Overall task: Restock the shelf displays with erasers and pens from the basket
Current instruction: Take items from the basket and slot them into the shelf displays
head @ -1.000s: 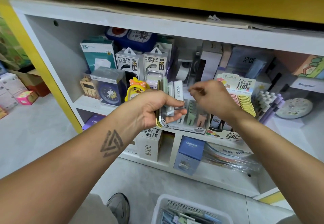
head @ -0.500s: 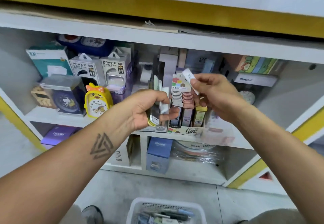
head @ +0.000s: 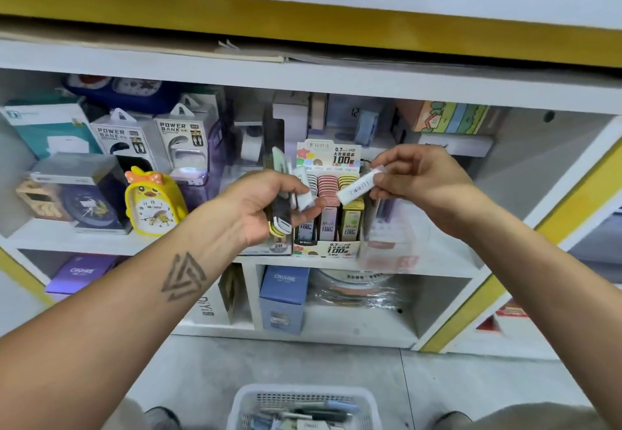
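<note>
Erasers were mid-restock at frame centre: right hand pinched one white eraser, left hand gripped a spare bundle; slotting into the shelf display seemingly came next.

This is a small shop selling stationery and gadgets. A white shelf unit with yellow trim is packed with boxed goods facing outward: power bank boxes with hang tabs, a yellow duck alarm clock, and a pencil lead display box printed with "0.7 HB" and "100" (rows of identical packs stand in it). A white basket of pens sits on the floor below.
</note>
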`<state>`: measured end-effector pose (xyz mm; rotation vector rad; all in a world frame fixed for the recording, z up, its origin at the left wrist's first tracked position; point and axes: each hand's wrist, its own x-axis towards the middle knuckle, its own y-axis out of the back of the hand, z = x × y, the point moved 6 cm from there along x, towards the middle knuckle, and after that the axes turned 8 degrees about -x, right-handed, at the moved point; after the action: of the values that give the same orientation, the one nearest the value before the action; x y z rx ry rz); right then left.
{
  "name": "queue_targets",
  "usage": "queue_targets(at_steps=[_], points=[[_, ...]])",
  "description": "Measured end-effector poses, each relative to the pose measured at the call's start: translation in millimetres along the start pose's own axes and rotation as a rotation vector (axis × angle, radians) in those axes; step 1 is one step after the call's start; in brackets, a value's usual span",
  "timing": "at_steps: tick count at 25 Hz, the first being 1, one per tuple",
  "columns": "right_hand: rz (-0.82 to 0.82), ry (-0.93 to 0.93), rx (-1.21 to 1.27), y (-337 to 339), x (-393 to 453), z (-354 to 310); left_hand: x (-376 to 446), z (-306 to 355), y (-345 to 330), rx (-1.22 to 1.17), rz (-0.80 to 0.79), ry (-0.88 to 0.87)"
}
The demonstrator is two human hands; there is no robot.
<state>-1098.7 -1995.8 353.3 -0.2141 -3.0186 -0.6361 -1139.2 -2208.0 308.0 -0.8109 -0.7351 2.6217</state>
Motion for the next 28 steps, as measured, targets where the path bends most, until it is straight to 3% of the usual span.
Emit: queue_targets(at_steps=[13,18,23,28], points=[[-0.040,0.124,-0.183,-13.2,3.4,-12.8,-6.9,8.9,28.5,0.065,0.067,-0.021],[-0.063,0.149,-0.203,-37.3,7.6,-26.6,-16.2,22.2,53.3,-0.016,0.127,-0.045],[-0.028,0.247,-0.390,-74.6,17.8,-35.5,-23.5,42.3,77.5,-0.069,0.145,-0.089],[-0.063,0.222,-0.314,-98.5,31.3,-34.1,-27.7,53.4,103.2,-0.092,0.156,-0.097]])
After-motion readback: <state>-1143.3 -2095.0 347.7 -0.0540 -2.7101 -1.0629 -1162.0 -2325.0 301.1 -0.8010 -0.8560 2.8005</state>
